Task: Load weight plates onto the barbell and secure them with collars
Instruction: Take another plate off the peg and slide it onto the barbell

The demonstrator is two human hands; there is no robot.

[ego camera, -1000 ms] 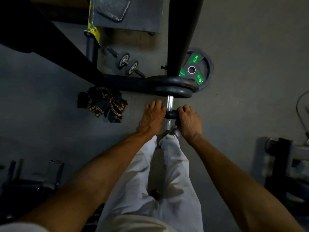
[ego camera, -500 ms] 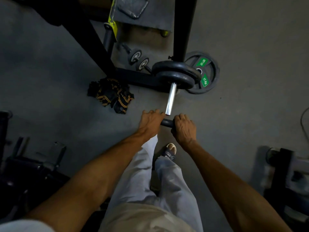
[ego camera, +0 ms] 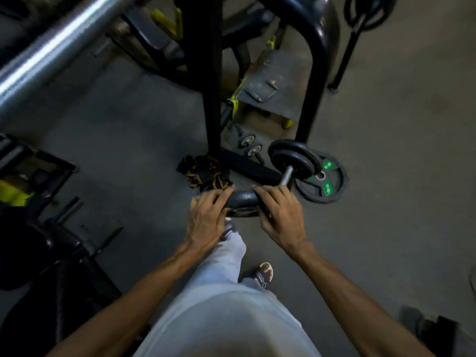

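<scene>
We grip small black weight plate (ego camera: 242,200) with both hands: left hand (ego camera: 207,219) closed on its left edge, right hand (ego camera: 279,215) closed on its right edge. Plate sits at near end of short chrome bar (ego camera: 286,176), hole facing us. Two black plates (ego camera: 293,157) already on bar's far end. Beyond them, green-labelled plate (ego camera: 325,182) lies flat on floor (ego camera: 399,150). Black-and-yellow straps (ego camera: 206,173) heaped on floor just left of bar, beside black rack upright (ego camera: 210,73).
</scene>
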